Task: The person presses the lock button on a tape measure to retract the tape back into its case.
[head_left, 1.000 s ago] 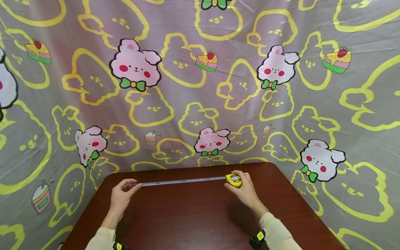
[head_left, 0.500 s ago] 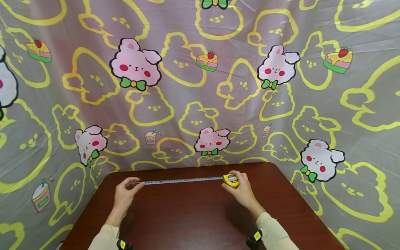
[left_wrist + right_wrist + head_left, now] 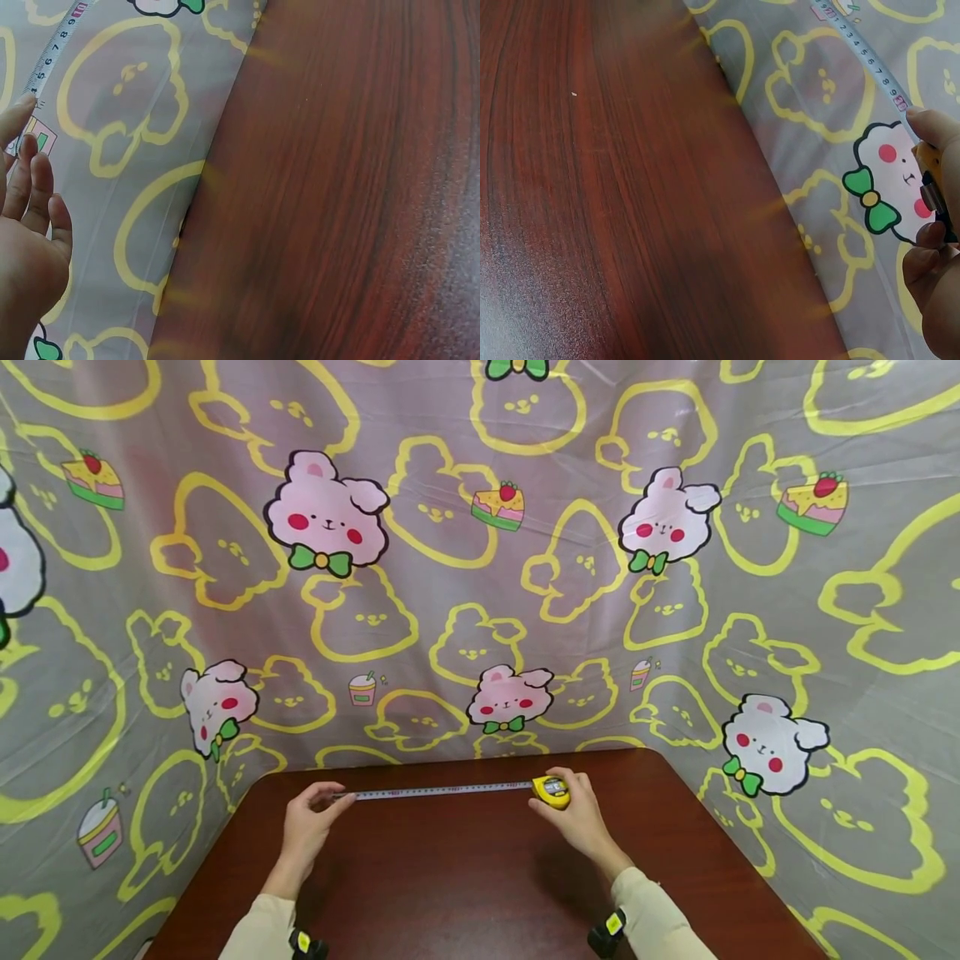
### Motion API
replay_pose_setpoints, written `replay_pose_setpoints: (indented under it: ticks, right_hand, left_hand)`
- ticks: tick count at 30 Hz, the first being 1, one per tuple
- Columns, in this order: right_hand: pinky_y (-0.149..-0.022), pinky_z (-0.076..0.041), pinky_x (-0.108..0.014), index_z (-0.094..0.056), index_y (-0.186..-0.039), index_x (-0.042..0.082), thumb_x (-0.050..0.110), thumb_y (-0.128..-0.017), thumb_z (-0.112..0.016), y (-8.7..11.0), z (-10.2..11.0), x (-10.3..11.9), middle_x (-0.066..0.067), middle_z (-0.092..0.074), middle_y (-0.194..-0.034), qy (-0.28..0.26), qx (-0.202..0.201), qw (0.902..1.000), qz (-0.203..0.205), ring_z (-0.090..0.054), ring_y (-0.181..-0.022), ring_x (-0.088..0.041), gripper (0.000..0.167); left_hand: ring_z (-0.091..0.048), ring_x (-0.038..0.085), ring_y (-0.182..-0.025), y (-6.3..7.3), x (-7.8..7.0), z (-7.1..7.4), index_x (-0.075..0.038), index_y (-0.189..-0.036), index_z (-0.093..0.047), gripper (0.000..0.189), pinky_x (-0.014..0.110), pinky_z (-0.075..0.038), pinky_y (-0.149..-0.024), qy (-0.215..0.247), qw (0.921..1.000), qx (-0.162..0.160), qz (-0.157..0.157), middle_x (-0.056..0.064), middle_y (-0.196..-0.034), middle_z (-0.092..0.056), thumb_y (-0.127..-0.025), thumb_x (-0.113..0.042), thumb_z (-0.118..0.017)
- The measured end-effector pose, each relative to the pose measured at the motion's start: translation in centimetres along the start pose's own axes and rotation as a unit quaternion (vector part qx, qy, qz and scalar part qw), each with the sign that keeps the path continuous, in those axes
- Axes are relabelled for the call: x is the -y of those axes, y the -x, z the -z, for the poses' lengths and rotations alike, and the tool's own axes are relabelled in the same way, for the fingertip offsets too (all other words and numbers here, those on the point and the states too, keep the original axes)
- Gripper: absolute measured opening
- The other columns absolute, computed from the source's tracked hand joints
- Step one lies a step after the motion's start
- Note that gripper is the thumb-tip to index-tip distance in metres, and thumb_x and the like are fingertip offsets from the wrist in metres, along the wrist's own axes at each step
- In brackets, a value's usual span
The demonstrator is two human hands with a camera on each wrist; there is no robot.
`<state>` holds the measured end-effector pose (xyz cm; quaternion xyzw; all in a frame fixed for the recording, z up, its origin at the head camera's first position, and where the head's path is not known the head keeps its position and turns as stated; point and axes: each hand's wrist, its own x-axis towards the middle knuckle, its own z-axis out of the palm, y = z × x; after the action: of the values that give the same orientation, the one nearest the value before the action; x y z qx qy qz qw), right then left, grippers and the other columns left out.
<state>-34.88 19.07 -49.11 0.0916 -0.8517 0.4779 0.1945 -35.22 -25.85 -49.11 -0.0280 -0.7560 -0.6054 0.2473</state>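
A yellow tape measure (image 3: 551, 791) is in my right hand (image 3: 581, 817), thumb and fingers gripping its case. Its pale metal blade (image 3: 442, 790) runs out leftward in a straight line, numbers facing up. At the far end, my left hand (image 3: 308, 827) pinches the blade's tip between thumb and fingers. In the left wrist view the blade (image 3: 52, 52) leads away from the thumb, small black numbers showing. In the right wrist view the yellow case (image 3: 928, 161) is mostly hidden behind my right hand (image 3: 937, 292), and the blade (image 3: 866, 56) comes out past the thumb.
A dark red-brown wooden table (image 3: 450, 877) lies under both hands. Its back edge meets a grey curtain (image 3: 420, 635) printed with rabbits, cakes and cups, which also hangs on the left and right sides. Black devices with yellow faces (image 3: 615, 923) are strapped to both wrists.
My left hand has moved right with the blade's tip, and my right hand has shifted slightly left with the case. The stretch of blade between them is shorter.
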Motion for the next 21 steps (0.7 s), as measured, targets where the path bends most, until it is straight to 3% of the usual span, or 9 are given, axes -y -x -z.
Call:
replay_pose_setpoints:
  ticks: [7,14,21]
  right_hand:
    - [-0.085,-0.052,-0.038,-0.059,-0.133,0.013,0.034,-0.082,-0.091,0.05,-0.38,0.2,-0.01,-0.048,-0.118,-0.003,0.005,1.0,-0.004,-0.054,-0.104,-0.028,0.064]
    - [-0.085,-0.051,-0.039,-0.06,-0.132,0.013,0.033,-0.081,-0.091,-0.21,-0.55,0.61,-0.011,-0.048,-0.117,-0.002,0.003,1.0,0.002,-0.054,-0.103,-0.028,0.063]
    - [-0.084,-0.052,-0.037,-0.059,-0.133,0.012,0.032,-0.082,-0.091,-0.32,-0.9,0.7,-0.011,-0.047,-0.117,-0.004,0.008,1.0,0.001,-0.055,-0.103,-0.027,0.063]
  left_hand:
    - [-0.058,0.01,-0.083,-0.14,-0.05,-0.41,0.005,-0.109,-0.071,0.034,0.021,-0.044,-0.071,0.008,0.9999,0.006,-0.001,0.001,-0.091,-0.071,-0.084,-0.011,-0.089]
    - [-0.057,0.011,-0.084,-0.41,0.12,-0.61,0.005,-0.106,-0.071,0.028,0.02,-0.043,-0.072,-0.003,0.9999,0.01,0.001,0.007,-0.092,-0.072,-0.085,-0.006,-0.086]
    - [-0.058,0.011,-0.084,-0.2,-0.04,-0.76,0.004,-0.106,-0.072,0.03,0.022,-0.044,-0.072,0.0,0.9999,0.011,-0.008,0.006,-0.092,-0.071,-0.085,-0.01,-0.088]
